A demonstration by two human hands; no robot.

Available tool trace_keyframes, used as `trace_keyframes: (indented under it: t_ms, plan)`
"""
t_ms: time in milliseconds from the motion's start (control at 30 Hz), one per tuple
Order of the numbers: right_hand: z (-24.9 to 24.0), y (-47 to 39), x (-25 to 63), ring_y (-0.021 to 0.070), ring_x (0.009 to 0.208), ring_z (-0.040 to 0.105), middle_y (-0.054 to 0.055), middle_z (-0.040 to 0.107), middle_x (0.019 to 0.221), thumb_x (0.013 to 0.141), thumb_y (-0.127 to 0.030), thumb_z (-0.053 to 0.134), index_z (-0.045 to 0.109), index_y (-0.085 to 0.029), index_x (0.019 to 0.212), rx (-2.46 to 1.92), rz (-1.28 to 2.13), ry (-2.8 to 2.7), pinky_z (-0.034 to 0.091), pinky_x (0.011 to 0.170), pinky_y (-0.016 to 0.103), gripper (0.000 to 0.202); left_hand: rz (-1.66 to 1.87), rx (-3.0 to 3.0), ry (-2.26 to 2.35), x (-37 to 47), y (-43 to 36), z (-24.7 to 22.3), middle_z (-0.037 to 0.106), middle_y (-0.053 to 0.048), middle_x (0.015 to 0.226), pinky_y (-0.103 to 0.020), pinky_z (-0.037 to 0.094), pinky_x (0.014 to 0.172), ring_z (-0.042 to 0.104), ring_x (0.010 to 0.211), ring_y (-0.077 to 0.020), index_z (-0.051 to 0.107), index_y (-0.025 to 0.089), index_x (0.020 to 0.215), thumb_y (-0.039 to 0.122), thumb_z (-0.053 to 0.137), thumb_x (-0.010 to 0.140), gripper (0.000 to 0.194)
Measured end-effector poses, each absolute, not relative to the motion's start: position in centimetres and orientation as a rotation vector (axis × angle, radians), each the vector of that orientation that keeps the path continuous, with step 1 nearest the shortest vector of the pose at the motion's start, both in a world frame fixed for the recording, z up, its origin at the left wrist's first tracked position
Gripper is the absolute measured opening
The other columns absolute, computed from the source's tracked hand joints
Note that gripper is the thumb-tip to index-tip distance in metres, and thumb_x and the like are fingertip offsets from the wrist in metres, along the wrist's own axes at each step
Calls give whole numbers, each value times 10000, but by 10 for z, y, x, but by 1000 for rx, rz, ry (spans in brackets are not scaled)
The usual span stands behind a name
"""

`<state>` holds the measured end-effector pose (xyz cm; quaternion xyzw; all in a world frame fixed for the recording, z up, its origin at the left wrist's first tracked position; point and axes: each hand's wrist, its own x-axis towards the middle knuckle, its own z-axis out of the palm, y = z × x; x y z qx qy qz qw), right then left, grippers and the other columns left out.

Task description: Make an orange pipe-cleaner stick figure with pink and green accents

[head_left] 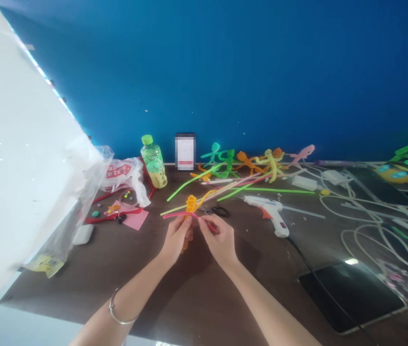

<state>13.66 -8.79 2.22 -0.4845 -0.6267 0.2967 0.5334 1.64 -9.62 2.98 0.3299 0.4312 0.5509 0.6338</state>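
Observation:
My left hand (179, 235) is closed around an orange pipe-cleaner figure (191, 203), whose coiled head stands up above my fingers; its lower end pokes out beneath them. A pink pipe cleaner (175, 215) crosses the figure just under the head. My right hand (220, 239) pinches that pink pipe cleaner on the right side, and its end curls into my palm. From the figure a yellow-orange strand (206, 197) seems to run up to the right. Just behind my hands lie scissors with black handles (220, 211).
Several pipe-cleaner figures (270, 163) and loose strands lie along the blue wall. A drink bottle (155, 166) and a phone (186, 153) stand at the back. To the right are a glue gun (274, 214), white cables and a tablet (351, 295); plastic bags (123, 175) lie left.

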Motion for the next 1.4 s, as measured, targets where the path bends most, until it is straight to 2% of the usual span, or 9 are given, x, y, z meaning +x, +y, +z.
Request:
trace_keyframes:
  t_ms: [100,233,433,833,933,1000,1167,1300,1400]
  plan:
    - [27,-89,137,97,485,449,-20,513,542,771,-273,543,621,-176,700,-1170,634,-1512,386,477,218,144,1266,767,995,17,-96,28,391,54,576,-147,238,392,313,415,-8,519,128,747,410,596,725,294]
    - [30,-92,135,89,458,418,-35,448,492,770,-259,538,605,-177,640,-1163,550,-1570,370,475,217,168,1356,809,1027,17,-96,25,456,59,585,-159,285,373,351,376,-26,483,181,926,435,557,754,316]
    - [30,-93,134,87,474,429,-31,463,512,781,-245,528,615,-176,666,-1123,505,-1646,376,491,207,159,1419,945,1052,16,-94,22,415,59,461,-188,362,407,413,397,-66,493,150,747,434,509,787,288]
    - [31,-95,136,94,490,455,-19,505,546,798,-229,521,607,-171,690,-1075,510,-1633,392,510,218,150,1392,973,1056,12,-93,23,455,57,456,-202,390,417,452,387,-75,515,149,788,429,528,776,281]
    - [31,-96,139,121,581,530,17,577,656,855,-218,415,620,-174,819,-992,567,-1620,438,571,249,213,1414,897,1034,14,-92,24,428,68,457,-192,381,399,433,377,-64,507,148,773,429,555,757,286]
    - [31,-93,141,155,714,573,53,611,785,870,-195,369,610,-180,923,-966,519,-1591,467,653,294,247,1403,800,990,15,-92,26,440,66,499,-179,357,372,411,372,-49,493,151,770,438,586,729,305]
    - [30,-80,146,211,1003,542,79,621,1030,832,-145,438,596,-219,1024,-960,300,-1662,426,878,416,260,1341,667,935,15,-93,29,485,45,564,-146,292,327,375,356,-19,455,147,697,450,612,703,341]
    - [26,-71,153,187,1065,530,60,620,1083,857,-129,388,575,-240,1076,-894,430,-1694,436,902,397,309,1333,606,896,12,-92,29,471,47,549,-133,282,330,371,359,-11,449,142,672,432,619,705,338]
    - [24,-69,156,185,1084,525,63,607,1121,868,-116,353,554,-240,1117,-893,368,-1751,435,904,401,343,1325,570,843,10,-91,30,449,52,526,-126,285,339,365,368,-9,452,139,661,415,629,704,331]
